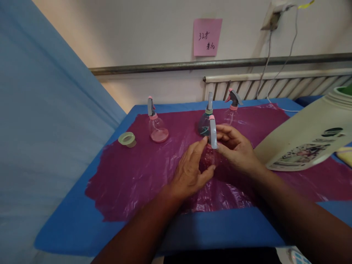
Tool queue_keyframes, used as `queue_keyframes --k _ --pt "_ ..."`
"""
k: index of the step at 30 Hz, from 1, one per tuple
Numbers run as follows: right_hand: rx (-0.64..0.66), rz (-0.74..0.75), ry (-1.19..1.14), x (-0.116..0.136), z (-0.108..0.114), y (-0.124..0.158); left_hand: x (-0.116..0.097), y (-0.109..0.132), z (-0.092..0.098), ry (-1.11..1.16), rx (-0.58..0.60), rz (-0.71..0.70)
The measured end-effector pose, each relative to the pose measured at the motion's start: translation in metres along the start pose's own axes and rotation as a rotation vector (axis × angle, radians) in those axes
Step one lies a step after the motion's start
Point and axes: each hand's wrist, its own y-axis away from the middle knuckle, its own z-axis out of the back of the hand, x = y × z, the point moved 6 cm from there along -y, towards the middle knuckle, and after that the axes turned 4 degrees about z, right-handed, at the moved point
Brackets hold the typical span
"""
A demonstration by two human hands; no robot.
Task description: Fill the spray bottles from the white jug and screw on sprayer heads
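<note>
A clear spray bottle (209,156) with a grey and pink trigger head stands upright on the purple plastic sheet in front of me. My left hand (191,168) curves around its left side, thumb low on the body and fingers near the pink collar. From the right, my right hand (236,148) closes on the trigger head, with thumb and fingers at either side of it. Just behind is a spray bottle with dark green liquid (204,124). Another spray bottle with a pink collar (233,108) stands behind my right hand, its lower body partly hidden.
A spray bottle with pink liquid (158,134) stands to the left, beside a small pale green cup-like cap (127,139). At the right, a large pale jug (308,135) leans over the purple sheet (132,183). A blue curtain (41,128) hangs along the left edge.
</note>
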Motion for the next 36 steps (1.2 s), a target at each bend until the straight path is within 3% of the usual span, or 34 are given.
queue_keyframes --k 14,23,30,36 --pt "-0.013 0.168 0.033 0.010 -0.010 -0.002 -0.001 -0.003 0.001 0.026 -0.049 -0.039" --pt "0.101 0.052 0.042 0.015 -0.010 0.006 -0.001 -0.004 0.001 0.018 -0.045 -0.042" --pt "0.058 0.098 0.042 0.007 -0.001 -0.004 0.001 -0.002 -0.002 0.013 -0.060 -0.046" --pt "-0.009 0.133 0.094 0.005 -0.011 -0.006 0.000 -0.003 -0.001 0.007 -0.054 -0.038"
